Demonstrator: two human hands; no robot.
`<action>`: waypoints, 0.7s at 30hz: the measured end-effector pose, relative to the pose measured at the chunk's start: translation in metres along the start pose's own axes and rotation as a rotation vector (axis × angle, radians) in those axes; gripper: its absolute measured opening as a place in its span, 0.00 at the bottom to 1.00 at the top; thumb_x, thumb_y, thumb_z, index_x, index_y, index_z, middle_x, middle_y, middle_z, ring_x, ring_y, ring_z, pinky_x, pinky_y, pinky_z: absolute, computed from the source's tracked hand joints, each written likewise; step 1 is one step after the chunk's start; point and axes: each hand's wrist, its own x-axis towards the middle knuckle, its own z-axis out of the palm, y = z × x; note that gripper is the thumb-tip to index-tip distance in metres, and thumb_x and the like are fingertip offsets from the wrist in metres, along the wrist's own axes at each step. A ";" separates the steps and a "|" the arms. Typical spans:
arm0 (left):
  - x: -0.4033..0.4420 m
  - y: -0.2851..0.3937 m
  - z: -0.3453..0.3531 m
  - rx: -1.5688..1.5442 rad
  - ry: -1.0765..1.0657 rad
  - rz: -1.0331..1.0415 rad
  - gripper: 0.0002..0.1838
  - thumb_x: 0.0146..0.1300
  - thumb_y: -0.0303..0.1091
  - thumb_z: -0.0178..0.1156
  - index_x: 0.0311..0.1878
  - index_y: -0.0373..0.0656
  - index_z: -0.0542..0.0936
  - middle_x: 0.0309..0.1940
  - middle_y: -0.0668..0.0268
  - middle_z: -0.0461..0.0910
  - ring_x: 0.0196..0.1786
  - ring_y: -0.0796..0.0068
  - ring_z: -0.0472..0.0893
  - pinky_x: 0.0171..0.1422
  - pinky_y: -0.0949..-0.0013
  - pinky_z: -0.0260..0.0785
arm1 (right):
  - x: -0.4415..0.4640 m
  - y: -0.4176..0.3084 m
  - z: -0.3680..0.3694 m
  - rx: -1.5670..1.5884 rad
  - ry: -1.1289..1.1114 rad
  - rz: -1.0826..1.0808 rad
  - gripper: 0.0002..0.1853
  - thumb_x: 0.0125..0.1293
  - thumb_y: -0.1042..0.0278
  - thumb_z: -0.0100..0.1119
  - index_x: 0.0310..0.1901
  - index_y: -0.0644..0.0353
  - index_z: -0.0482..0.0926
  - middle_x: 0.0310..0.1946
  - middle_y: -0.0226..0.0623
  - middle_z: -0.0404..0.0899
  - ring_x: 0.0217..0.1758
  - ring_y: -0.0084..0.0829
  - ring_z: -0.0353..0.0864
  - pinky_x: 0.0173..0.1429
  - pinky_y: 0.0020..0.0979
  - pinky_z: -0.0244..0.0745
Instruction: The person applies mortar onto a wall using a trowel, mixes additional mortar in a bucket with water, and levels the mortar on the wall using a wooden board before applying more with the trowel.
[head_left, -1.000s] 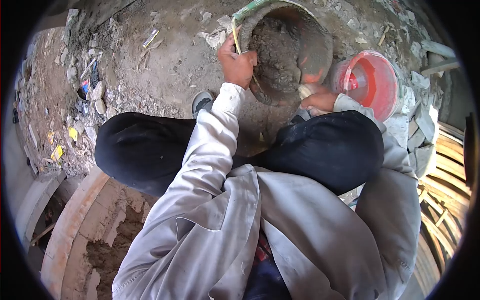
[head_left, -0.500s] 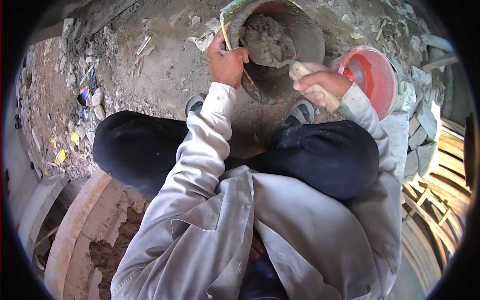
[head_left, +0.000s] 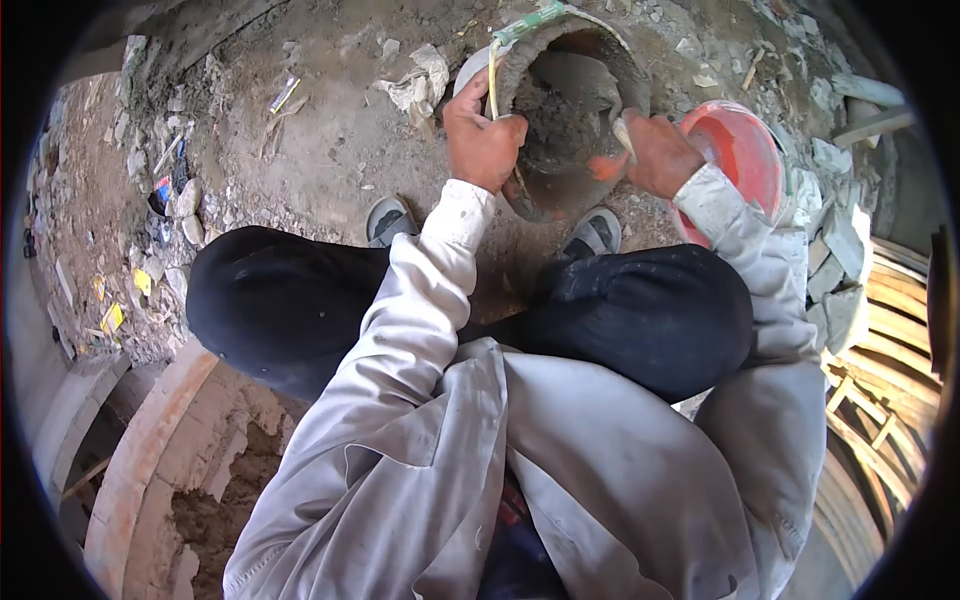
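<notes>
A mortar-crusted bucket (head_left: 640, 75) stands tilted in front of my feet, its mouth facing me. Wet grey mortar (head_left: 552, 125) lies inside it. With fingers closed, my left hand (head_left: 484, 138) grips the thin bucket handle (head_left: 493, 80) at the left side of the rim. My right hand (head_left: 662, 155) is wrapped around the wooden handle of a trowel (head_left: 627, 135) at the bucket's right side. The trowel's blade reaches into the bucket, and its outline is hard to separate from the mortar.
A red bucket (head_left: 745, 150) stands just right of my right hand. Crumpled paper or cloth (head_left: 420, 82) lies left of the mortar bucket. Rubble and broken slabs (head_left: 835, 260) are piled at the right. Stones and litter (head_left: 185, 200) cover the ground at the left.
My left hand has shifted right, and the bucket's mouth has turned. My right hand has rolled over and moved slightly right; the trowel, earlier bearing a heap of mortar, has turned within the bucket.
</notes>
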 end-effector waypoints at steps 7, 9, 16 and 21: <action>0.000 -0.008 0.005 0.008 -0.024 0.086 0.36 0.43 0.12 0.52 0.62 0.35 0.75 0.32 0.68 0.80 0.22 0.82 0.72 0.25 0.75 0.64 | 0.052 -0.022 0.032 0.008 -0.146 0.079 0.24 0.56 0.61 0.66 0.51 0.68 0.76 0.47 0.60 0.80 0.54 0.57 0.80 0.58 0.45 0.76; -0.005 -0.007 -0.005 -0.080 0.011 -0.046 0.36 0.43 0.11 0.52 0.62 0.36 0.76 0.35 0.67 0.80 0.22 0.81 0.73 0.24 0.76 0.64 | 0.025 -0.022 0.018 0.036 -0.207 -0.038 0.23 0.57 0.62 0.65 0.50 0.68 0.76 0.47 0.60 0.80 0.54 0.57 0.80 0.59 0.45 0.75; -0.006 -0.004 -0.006 -0.052 0.034 -0.011 0.34 0.45 0.12 0.52 0.61 0.35 0.77 0.28 0.66 0.79 0.20 0.81 0.72 0.24 0.76 0.64 | 0.040 0.024 0.010 -0.260 -0.385 0.106 0.24 0.59 0.59 0.65 0.49 0.71 0.75 0.44 0.59 0.82 0.52 0.52 0.83 0.53 0.47 0.78; 0.018 -0.027 -0.043 -0.222 0.086 -0.088 0.34 0.44 0.11 0.51 0.60 0.34 0.77 0.23 0.66 0.77 0.19 0.80 0.72 0.23 0.75 0.63 | 0.022 -0.006 0.067 0.580 -0.503 0.136 0.21 0.57 0.68 0.65 0.49 0.66 0.69 0.31 0.42 0.79 0.25 0.35 0.80 0.28 0.36 0.77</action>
